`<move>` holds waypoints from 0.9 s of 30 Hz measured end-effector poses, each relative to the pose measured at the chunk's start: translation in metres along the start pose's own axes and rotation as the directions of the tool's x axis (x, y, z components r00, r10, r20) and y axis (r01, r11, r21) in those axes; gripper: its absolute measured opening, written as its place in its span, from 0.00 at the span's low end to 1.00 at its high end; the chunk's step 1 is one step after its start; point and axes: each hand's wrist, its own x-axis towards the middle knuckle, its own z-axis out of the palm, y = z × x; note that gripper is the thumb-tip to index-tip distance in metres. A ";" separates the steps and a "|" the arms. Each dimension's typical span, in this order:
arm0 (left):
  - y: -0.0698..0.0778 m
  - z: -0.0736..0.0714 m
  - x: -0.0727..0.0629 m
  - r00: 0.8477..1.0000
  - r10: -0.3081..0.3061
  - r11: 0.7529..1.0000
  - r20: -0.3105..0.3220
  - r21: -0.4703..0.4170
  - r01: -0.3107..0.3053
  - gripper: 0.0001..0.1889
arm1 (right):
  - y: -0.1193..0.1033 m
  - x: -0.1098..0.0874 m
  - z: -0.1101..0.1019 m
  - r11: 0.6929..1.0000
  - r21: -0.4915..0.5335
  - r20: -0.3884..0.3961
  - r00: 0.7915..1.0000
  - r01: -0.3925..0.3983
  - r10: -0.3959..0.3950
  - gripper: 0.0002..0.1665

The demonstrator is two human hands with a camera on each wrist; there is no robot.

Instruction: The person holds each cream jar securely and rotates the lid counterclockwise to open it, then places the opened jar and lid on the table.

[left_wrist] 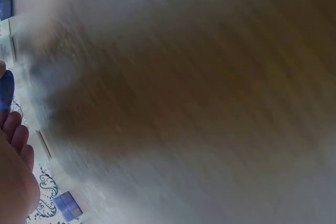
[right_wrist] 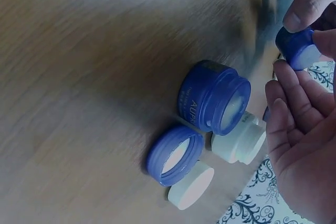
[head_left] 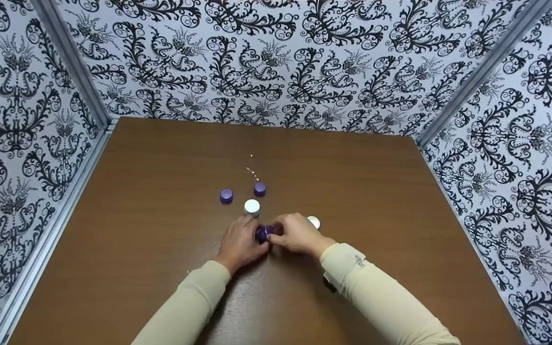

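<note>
Both hands come together over a small purple jar point(head_left: 264, 234), which looks blue in the right wrist view. My left hand point(head_left: 242, 243) grips it from the left, thumb low and fingers round the far side. From the right, my right hand point(head_left: 297, 234) pinches it between thumb and forefinger. Below the hands in the right wrist view lies a larger blue jar point(right_wrist: 202, 98) without its lid, on its side in that tilted picture. Its blue screw lid point(right_wrist: 163, 156), a white jar point(right_wrist: 239, 142) and a white lid point(right_wrist: 191, 184) are close by.
Just beyond the left fingers stands a white-topped jar point(head_left: 252, 206). Two small purple jars point(head_left: 226, 195) are farther back, near a row of tiny white specks point(head_left: 253, 172). A white disc point(head_left: 314, 222) shows behind the right hand. Patterned walls point(head_left: 266, 62) enclose the wooden table point(head_left: 376, 191).
</note>
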 end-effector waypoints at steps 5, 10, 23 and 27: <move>-0.002 0.004 -0.001 1.000 -0.002 1.000 0.024 -0.010 0.002 0.20 | -0.001 0.000 0.002 1.000 -0.020 -0.009 1.000 -0.010 0.010 0.21; -0.004 0.006 -0.002 1.000 -0.008 0.999 0.020 -0.033 0.009 0.20 | -0.001 -0.001 0.002 0.998 0.059 -0.014 1.000 -0.007 0.008 0.17; -0.001 0.002 0.000 0.999 -0.021 0.998 0.039 -0.066 0.024 0.16 | 0.001 -0.002 0.002 0.981 0.192 0.022 1.000 -0.018 0.014 0.11; -0.001 0.000 0.001 0.998 -0.018 0.998 0.061 -0.058 0.021 0.15 | 0.001 -0.002 0.001 0.985 0.174 0.021 1.000 0.007 -0.011 0.12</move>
